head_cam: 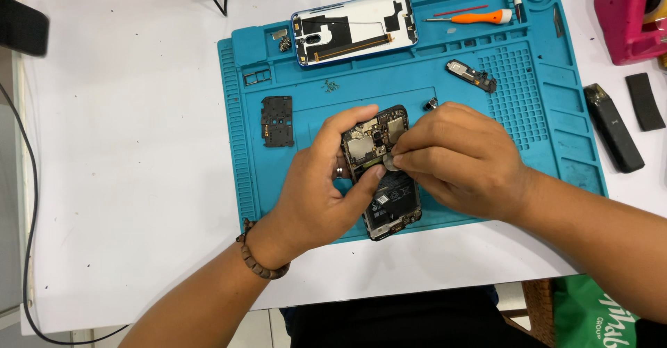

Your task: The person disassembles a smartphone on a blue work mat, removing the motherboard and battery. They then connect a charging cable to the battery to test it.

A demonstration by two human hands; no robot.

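An opened smartphone (379,150) with its circuit board and battery exposed lies over the teal repair mat (306,98). My left hand (323,181) grips the phone's left side, thumb pressing near its middle. My right hand (458,157) pinches a small round silvery part (393,160) against the phone's right edge. The phone's removed back cover (354,27) lies inside-up at the top of the mat. A black plastic shield plate (277,120) rests on the mat to the left of the phone.
An orange-handled screwdriver (476,18) and a thin red tool (460,10) lie at the mat's top right, tweezers behind them. A small speaker module (471,75), loose screws (331,84), a slim black device (613,127), a black pad (644,100) and a pink box (629,14) sit around.
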